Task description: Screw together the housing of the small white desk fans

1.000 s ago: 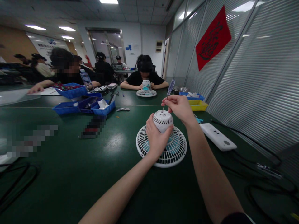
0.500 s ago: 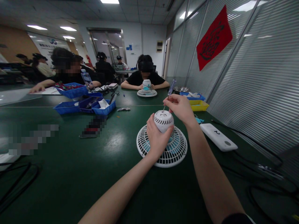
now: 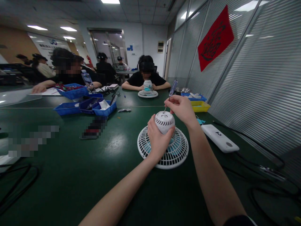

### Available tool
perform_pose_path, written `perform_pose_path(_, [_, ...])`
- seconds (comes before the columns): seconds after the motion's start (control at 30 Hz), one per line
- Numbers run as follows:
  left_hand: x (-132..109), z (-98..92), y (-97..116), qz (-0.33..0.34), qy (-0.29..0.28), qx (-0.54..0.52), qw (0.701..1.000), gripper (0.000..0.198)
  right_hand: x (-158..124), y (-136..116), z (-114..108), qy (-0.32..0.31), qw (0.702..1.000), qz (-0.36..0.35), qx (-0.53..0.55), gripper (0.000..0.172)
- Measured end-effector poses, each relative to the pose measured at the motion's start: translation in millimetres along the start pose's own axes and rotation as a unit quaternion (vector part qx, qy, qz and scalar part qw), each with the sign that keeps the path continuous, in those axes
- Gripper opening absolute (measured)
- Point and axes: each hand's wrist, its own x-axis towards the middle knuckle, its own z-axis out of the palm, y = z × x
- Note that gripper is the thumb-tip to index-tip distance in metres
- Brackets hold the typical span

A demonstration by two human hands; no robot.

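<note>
A white fan (image 3: 175, 152) lies face down on the green table, its round grille at the bottom and light-blue blades showing through the bars. Its vented motor housing (image 3: 164, 121) points up. My left hand (image 3: 158, 138) is wrapped round the housing's left and near side. In the fingers of my right hand (image 3: 180, 106) is a screwdriver (image 3: 173, 88) with a clear purplish handle, slightly tilted. Its thin shaft reaches down to the top of the housing, near a hole by the far edge; whether the tip sits in a screw is too small to tell.
Blue trays (image 3: 104, 108) with parts stand at the left, near a dark pixelated device (image 3: 94, 127). On the right are a yellow tray (image 3: 200, 106), a white box-shaped device (image 3: 219, 138) and black cables. Across the table a person (image 3: 145, 75) holds a similar fan.
Both my hands, the screwdriver and the fan look the same as before. At the far left, a person's hand on the table has shifted very slightly.
</note>
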Motion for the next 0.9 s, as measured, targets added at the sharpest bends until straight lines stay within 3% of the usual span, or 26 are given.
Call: perform_pose_path(0.9, [-0.1,-0.5,0.0,0.003,-0.002,-0.001,1.000,0.076,1.4,-3.2,0.2,-0.011,0.998,0.028,0.046,0.012])
